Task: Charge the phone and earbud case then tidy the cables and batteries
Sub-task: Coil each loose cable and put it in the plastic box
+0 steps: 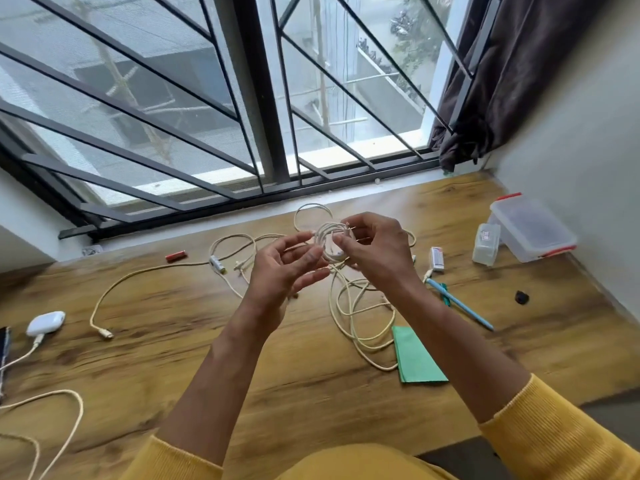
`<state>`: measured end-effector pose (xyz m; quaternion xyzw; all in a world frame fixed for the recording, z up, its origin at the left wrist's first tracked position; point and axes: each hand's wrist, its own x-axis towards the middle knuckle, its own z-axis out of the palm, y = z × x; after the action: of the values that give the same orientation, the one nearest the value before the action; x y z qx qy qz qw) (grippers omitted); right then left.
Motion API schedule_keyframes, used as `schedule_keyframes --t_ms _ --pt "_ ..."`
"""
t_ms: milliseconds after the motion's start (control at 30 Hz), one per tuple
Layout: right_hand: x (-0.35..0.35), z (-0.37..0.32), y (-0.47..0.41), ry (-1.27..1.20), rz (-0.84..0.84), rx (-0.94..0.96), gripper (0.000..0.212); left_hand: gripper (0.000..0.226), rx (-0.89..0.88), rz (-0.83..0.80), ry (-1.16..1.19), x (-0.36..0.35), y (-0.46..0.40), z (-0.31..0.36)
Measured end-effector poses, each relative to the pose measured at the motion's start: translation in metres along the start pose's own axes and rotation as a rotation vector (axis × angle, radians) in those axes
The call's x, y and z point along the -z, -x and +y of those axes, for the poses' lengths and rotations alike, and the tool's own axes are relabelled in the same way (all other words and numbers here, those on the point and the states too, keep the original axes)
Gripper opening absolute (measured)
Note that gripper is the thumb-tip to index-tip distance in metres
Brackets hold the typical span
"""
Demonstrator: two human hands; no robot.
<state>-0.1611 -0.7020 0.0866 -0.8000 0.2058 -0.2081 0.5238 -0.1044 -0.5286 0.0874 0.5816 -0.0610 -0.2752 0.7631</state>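
Yellow sleeves (554, 431) at the bottom edge, forearms reaching up to mid-frame over the wooden worktop (194, 327). Held up at centre: a small coil of white cable (329, 242), wound into a few tight loops. Right hand (375, 247) pinching the coil on its right side, thumb and fingertips curled round the strands. Left hand (284, 268) just left of the coil, palm up, fingers (310, 256) spread and loosely bent, tips near or perhaps brushing the loops; no firm hold visible, though motion blur leaves contact unclear.

Judged light and limp, springy enough to unwind if let go; best pinched across all the loops at once, not by a single strand or by the plug.

Below the hands, a loose tangle of cream cables (360, 306) sprawled across the worktop. Lower left: white earbud case (45, 323) with a cable plugged in, and just beside it, at the frame edge, the dark sliver of a phone (4, 348). Red battery (176, 255) left of centre, apart from the cables; another battery (437, 259) right of the hands. Clear plastic box (533, 233) with red clips at right, near the wall. Green paper (415, 358) and blue pen (460, 304) lower right.
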Motion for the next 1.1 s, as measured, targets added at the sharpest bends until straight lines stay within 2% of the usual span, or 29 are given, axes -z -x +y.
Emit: schedule_keyframes --t_ms 100,233,500,633,733,867,933,1033,1100 --pt "0.019 0.011 -0.002 -0.013 -0.005 -0.021 0.023 0.052 -0.013 -0.031 0.013 -0.017 -0.008 -0.006" --pt "0.045 0.027 -0.003 -0.037 -0.008 -0.031 0.022 0.036 -0.044 -0.019 -0.083 -0.046 -0.02 -0.018" --pt "0.106 0.065 -0.01 -0.012 0.11 -0.057 0.021 0.023 -0.053 -0.044 -0.26 -0.118 -0.05 -0.045" --pt "0.131 0.084 -0.015 0.004 0.161 -0.064 0.022 0.019 0.075 -0.105 -0.184 -0.148 -0.067 -0.055" --pt "0.143 0.091 -0.018 -0.005 0.131 -0.073 0.02 0.015 0.189 -0.169 -0.109 -0.167 -0.078 -0.061" --pt "0.16 0.103 -0.023 0.019 0.077 -0.14 0.047 0.02 0.318 -0.184 -0.057 -0.187 -0.094 -0.074" --pt "0.171 0.115 -0.027 0.026 0.152 -0.194 0.047 0.023 0.352 -0.159 -0.073 -0.195 -0.103 -0.078" --pt "0.195 0.133 -0.031 0.09 0.374 -0.297 0.024 0.024 0.346 -0.136 -0.156 -0.21 -0.12 -0.081" --pt "0.212 0.144 -0.031 0.121 0.494 -0.392 0.021 0.025 0.298 -0.134 -0.253 -0.22 -0.133 -0.081"
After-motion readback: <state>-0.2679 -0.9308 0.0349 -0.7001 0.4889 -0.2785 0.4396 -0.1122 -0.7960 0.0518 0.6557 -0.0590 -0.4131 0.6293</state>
